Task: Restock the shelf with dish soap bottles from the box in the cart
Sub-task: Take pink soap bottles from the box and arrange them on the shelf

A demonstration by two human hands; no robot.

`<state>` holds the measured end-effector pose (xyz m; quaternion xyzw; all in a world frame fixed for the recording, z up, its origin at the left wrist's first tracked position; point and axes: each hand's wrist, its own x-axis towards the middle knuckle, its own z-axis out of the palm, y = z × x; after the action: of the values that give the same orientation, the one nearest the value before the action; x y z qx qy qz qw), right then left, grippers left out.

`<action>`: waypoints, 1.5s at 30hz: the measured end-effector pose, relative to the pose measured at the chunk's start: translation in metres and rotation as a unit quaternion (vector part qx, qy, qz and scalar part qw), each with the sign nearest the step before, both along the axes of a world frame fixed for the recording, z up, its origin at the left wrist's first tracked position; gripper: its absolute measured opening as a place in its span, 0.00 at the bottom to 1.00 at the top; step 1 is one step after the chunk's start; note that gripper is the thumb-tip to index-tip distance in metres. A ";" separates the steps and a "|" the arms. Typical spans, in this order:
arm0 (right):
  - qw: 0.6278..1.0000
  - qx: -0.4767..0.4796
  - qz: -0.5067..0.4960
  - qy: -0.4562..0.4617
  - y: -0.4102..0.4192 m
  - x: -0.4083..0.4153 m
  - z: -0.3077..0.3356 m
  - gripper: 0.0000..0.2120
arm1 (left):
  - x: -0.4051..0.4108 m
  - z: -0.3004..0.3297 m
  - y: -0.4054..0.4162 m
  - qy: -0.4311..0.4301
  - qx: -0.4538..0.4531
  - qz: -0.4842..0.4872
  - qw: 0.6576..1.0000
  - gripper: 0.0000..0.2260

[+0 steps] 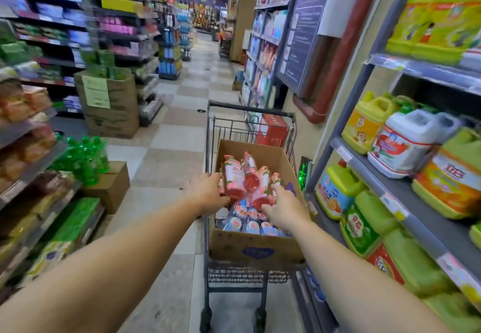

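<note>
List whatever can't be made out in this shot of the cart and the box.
- Head view: left hand fingertips lie behind the pink bottles; its grip can't be confirmed.
- Right hand covers some pink and blue bottles.
- The box walls hide its bottom and the count.
- Bottle labels are blurred, too small to read.
- The cart front wheels are hidden under its basket.
- Shelf stock on the right is cut off by the edge.

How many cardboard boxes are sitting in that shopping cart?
2: the open brown box of bottles nearest the person, which both hands reach into, and a red box at the cart's far end. Others may be hidden.
</note>
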<state>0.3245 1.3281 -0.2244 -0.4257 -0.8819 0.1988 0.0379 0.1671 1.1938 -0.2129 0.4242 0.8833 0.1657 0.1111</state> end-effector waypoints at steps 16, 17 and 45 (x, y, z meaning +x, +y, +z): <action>0.985 -0.137 -0.062 -0.089 0.219 -0.163 -0.100 0.32 | -0.167 -0.105 0.260 -0.363 0.001 0.076 0.929 0.36; 0.980 -0.161 -0.078 -0.089 0.227 -0.171 -0.107 0.32 | -0.176 -0.113 0.277 -0.398 -0.004 0.093 0.913 0.36; 0.786 -0.561 -0.207 0.156 0.296 -0.200 -0.140 0.29 | -0.233 -0.173 0.344 -0.673 -0.014 -0.054 0.737 0.26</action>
<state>0.1243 1.6241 -0.3645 -0.5079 -0.4881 0.7091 -0.0305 -0.0662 1.5376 -0.3860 0.2469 0.5561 0.3896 0.6914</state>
